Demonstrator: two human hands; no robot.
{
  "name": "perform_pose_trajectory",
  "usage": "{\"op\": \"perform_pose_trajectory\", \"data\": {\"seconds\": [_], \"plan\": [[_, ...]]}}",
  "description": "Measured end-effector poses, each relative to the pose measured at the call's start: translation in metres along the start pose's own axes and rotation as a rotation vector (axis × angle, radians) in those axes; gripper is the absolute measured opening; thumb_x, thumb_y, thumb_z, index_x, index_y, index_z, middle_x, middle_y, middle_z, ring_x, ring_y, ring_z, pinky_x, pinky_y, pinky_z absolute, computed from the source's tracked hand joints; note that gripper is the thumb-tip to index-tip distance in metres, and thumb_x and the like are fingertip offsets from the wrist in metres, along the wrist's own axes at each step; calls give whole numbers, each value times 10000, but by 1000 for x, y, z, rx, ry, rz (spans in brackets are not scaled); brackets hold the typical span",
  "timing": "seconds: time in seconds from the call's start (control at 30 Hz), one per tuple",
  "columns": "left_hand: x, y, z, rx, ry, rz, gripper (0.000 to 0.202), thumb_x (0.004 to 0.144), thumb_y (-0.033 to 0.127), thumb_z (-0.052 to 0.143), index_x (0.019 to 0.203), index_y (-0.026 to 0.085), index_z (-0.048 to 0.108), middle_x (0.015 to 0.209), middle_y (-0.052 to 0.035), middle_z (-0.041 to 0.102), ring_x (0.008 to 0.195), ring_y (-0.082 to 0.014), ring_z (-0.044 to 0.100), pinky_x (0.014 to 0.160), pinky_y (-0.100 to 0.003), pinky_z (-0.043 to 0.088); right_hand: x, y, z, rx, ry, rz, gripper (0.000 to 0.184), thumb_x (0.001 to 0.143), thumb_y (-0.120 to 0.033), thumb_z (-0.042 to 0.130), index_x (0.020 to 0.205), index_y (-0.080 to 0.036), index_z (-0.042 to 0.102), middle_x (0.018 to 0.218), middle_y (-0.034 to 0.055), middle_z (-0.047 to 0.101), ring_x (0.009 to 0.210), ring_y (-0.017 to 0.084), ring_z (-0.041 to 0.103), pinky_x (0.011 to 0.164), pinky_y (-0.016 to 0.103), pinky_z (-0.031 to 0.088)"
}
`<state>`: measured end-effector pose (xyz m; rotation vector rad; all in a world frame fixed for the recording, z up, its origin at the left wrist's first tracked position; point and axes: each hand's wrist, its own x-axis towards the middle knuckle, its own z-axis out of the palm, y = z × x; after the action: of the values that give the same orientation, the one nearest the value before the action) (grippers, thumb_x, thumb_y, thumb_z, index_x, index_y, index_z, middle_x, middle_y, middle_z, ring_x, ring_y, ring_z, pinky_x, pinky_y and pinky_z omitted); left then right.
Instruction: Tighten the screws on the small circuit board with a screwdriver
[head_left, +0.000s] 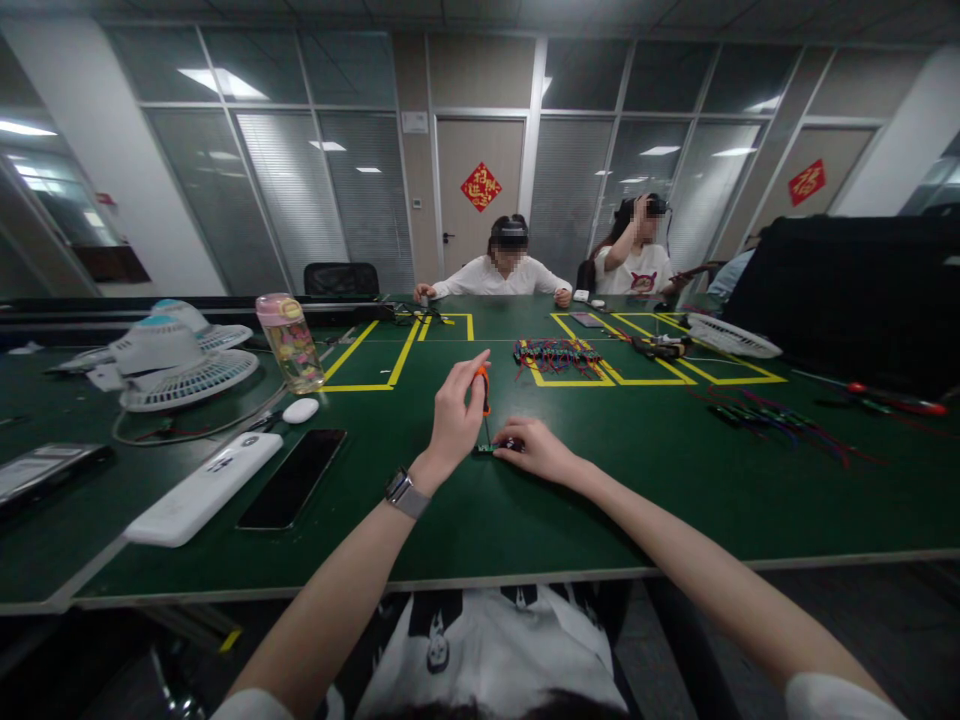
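Note:
My left hand (pixel 459 402) is closed around the orange and black handle of a screwdriver (pixel 486 392). The screwdriver stands nearly upright, its shaft pointing down at a small green circuit board (pixel 485 450) on the table. Whether the tip sits in a screw is too small to tell. My right hand (pixel 534 448) pinches the right end of the board and holds it against the tabletop. Its fingers cover part of the board. Beyond my hands lies a bundle of circuit boards with red and blue wires (pixel 559 355).
More wired boards (pixel 780 415) lie to the right, near a red-handled tool (pixel 900 398). At left are a black phone (pixel 292 478), a white power bank (pixel 206 488), a drink bottle (pixel 291 345) and white fans (pixel 187 360). Two people sit across the green table (pixel 600 520).

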<state>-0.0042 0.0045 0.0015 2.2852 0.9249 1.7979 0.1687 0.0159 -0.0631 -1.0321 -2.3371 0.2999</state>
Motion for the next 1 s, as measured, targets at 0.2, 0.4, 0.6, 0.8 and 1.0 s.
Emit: {"op": "perform_pose_trajectory", "data": {"seconds": [0.2, 0.4, 0.6, 0.8, 1.0], "plan": [[1, 0, 0, 79, 81, 16, 223, 868, 242, 589, 1078, 203, 652, 888, -26, 528, 837, -138, 543, 797, -267, 463, 0, -1, 0, -20, 0, 15, 108, 806, -225, 666, 885, -168, 713, 837, 45, 626, 710, 141, 579, 673, 243, 436], [-1, 0, 0, 6, -3, 5, 337, 949, 174, 403, 1255, 210, 538, 1039, -57, 561, 974, -144, 550, 879, -285, 447, 0, 0, 0, -6, -2, 5, 112, 813, -231, 658, 892, -170, 711, 839, 44, 626, 715, 140, 581, 677, 240, 436], [0, -2, 2, 67, 51, -5, 299, 879, 221, 572, 1176, 206, 597, 886, -21, 541, 840, -137, 542, 816, -267, 451, 0, 0, 1, -18, 4, 5, 115, 806, -227, 668, 894, -170, 713, 839, 46, 636, 718, 143, 581, 674, 243, 432], [-2, -1, 2, -5, -36, -29, 357, 961, 214, 388, 1300, 234, 499, 989, -42, 571, 905, -140, 552, 847, -276, 442, 0, -1, 0, -16, 4, 6, 113, 806, -228, 665, 892, -174, 713, 831, 41, 636, 717, 145, 584, 682, 246, 433], [-1, -2, 2, 38, -4, -36, 353, 922, 226, 493, 1273, 217, 517, 936, -32, 580, 859, -144, 549, 819, -280, 448, -1, -1, 0, -3, 0, 15, 113, 806, -225, 664, 893, -172, 714, 843, 46, 637, 730, 146, 589, 699, 250, 439]]}}
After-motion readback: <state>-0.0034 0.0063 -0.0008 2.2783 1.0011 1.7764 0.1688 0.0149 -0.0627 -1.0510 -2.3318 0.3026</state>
